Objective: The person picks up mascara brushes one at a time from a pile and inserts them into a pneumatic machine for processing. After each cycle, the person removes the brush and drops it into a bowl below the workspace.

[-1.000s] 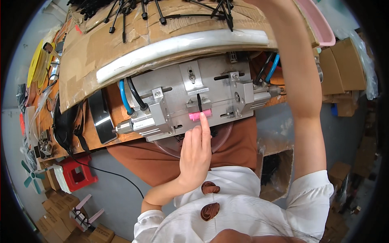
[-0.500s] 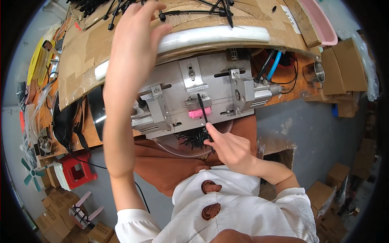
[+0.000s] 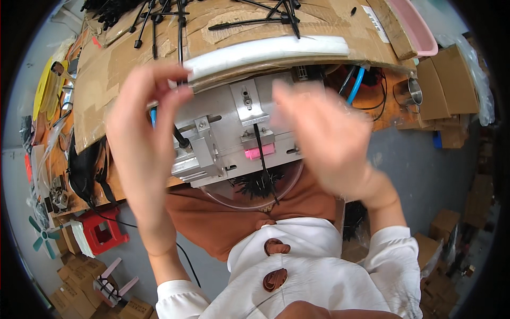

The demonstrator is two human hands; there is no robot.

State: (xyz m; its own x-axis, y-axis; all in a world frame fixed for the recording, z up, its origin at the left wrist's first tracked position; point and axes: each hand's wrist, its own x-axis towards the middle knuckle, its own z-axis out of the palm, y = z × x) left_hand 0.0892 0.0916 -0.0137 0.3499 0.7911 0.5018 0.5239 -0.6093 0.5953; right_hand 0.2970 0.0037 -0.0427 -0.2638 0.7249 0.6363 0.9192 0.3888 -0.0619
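My left hand (image 3: 143, 114) is raised over the left part of the metal fixture (image 3: 228, 106), its fingers pinched at the cardboard edge. From the pinch a long black rod (image 3: 180, 40) runs up and away over the cardboard. My right hand (image 3: 332, 138) hovers over the right side of the fixture, covering the clamp there; motion smears its fingers. Between the hands, a thin black rod (image 3: 260, 143) lies in the fixture's central slot, across a pink block (image 3: 260, 151). Its near end sticks out over a clear round bowl (image 3: 296, 183) of black pieces (image 3: 257, 183) on my lap.
A cardboard sheet (image 3: 111, 101) with a white foam strip (image 3: 271, 52) lies beyond the fixture, bearing several black rods (image 3: 255, 22). At right stand a metal cup (image 3: 409, 93), a pink tray (image 3: 414, 24) and boxes (image 3: 451, 85). A red stool (image 3: 103, 231) is at lower left.
My left hand has come back toward me from the rods on the cardboard, now with a rod in its pinch. My right hand has let go of the rod in the fixture and moved up and right.
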